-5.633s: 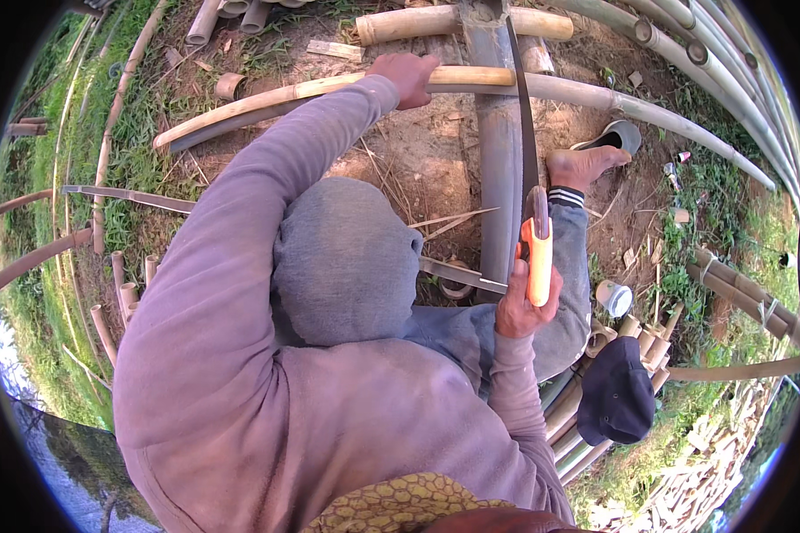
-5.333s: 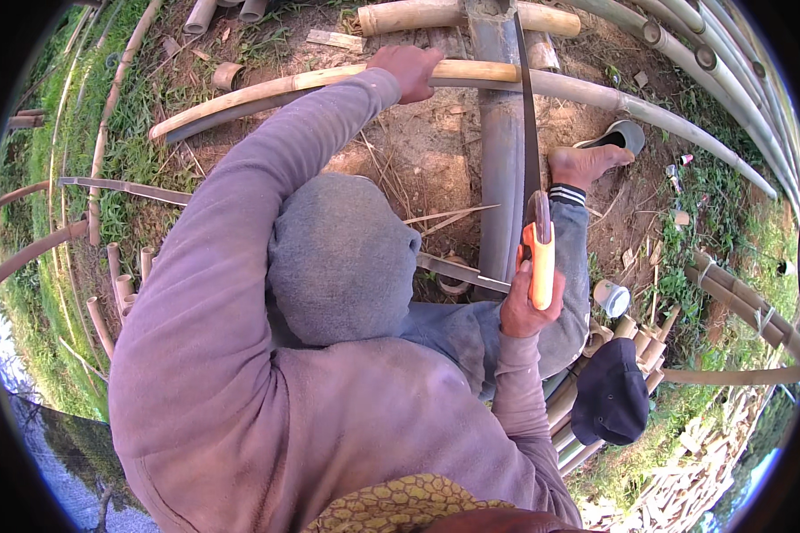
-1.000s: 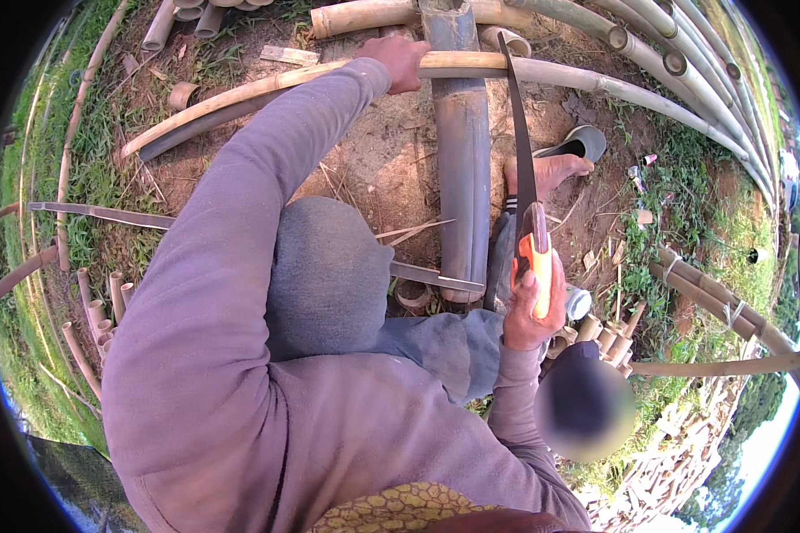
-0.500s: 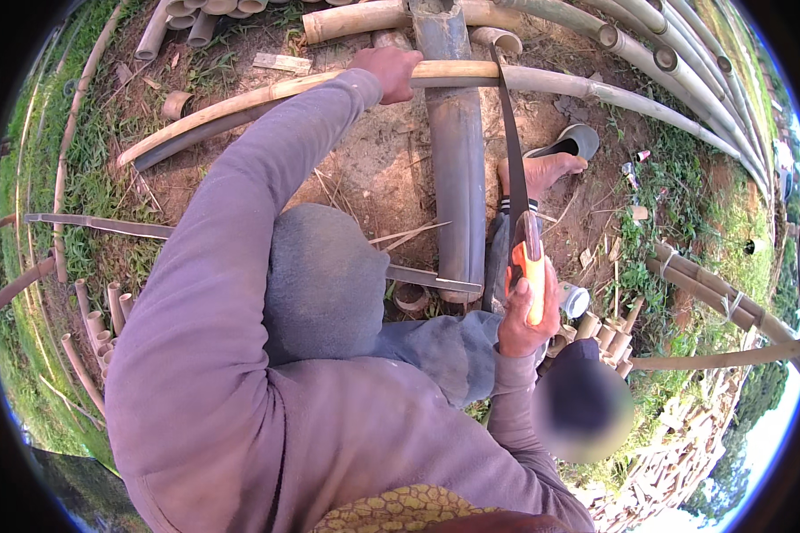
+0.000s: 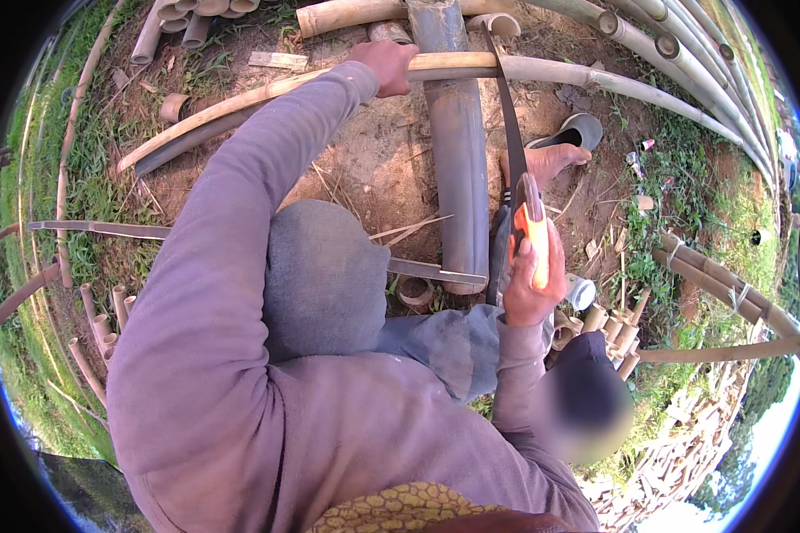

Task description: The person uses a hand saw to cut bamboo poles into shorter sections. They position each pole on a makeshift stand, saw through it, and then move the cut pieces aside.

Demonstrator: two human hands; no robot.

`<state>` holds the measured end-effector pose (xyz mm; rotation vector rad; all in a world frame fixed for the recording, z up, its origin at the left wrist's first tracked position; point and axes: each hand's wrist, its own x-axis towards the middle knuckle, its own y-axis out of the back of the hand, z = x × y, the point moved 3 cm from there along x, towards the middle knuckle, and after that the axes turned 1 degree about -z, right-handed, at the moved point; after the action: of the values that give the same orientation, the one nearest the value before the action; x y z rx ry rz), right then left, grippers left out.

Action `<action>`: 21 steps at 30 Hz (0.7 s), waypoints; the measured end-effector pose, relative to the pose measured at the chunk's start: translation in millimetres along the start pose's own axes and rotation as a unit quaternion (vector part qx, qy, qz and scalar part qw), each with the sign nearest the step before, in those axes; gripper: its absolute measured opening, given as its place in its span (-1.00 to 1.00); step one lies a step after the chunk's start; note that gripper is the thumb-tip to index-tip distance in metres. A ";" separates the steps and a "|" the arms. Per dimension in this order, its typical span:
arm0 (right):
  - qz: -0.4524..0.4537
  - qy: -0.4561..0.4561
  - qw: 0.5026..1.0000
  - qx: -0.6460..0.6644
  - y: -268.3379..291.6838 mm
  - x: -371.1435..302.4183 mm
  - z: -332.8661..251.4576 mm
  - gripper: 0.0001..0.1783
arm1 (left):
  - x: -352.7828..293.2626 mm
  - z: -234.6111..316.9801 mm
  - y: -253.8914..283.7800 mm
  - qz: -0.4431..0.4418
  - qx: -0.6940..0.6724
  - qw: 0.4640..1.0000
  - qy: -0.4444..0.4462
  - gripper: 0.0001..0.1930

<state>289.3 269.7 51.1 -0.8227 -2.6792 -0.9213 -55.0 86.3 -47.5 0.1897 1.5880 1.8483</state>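
My left hand [image 5: 385, 67] is closed around a pale bamboo pole [image 5: 453, 61]. The pole lies across a thick, dark round beam [image 5: 459, 178] that stretches toward me along the ground. In my right hand [image 5: 539, 286] is a handsaw [image 5: 512, 124], gripped by its orange handle. Its long dark blade points away from me, and near its far end it crosses the pole just right of the beam and of my left hand. The depth of any cut does not show.
Bamboo poles [image 5: 693, 67] fan out at the far right. A foot [image 5: 556, 165] rests by a slip-on shoe [image 5: 582, 131]. Short bamboo pieces [image 5: 620, 336] and a person in a dark cap [image 5: 588, 369] are at my right. A flat strip [image 5: 102, 229] passes behind my left arm.
My right hand has pushed the saw forward, away from me, along the same line across the pole. My left hand keeps its hold on the pole. The whole view has shifted slightly.
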 end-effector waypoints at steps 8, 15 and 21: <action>0.012 -0.004 1.000 0.002 -27.7 42.8 11.9 -0.56 | 4.1 3.3 11.2 -0.027 -0.016 0.999 0.017 -0.30; -0.020 -0.088 0.996 0.014 -29.6 56.9 6.7 -0.57 | -1.6 9.1 0.5 -0.020 -0.026 0.999 -0.010 -0.31; -0.003 -0.014 1.000 -0.025 -22.2 45.6 8.1 -0.57 | 2.5 1.7 1.7 -0.032 -0.015 0.999 0.001 -0.31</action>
<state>239.2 280.4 49.2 -0.8443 -2.6942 -0.9904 -56.6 89.1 -46.4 0.1231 1.5493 1.8214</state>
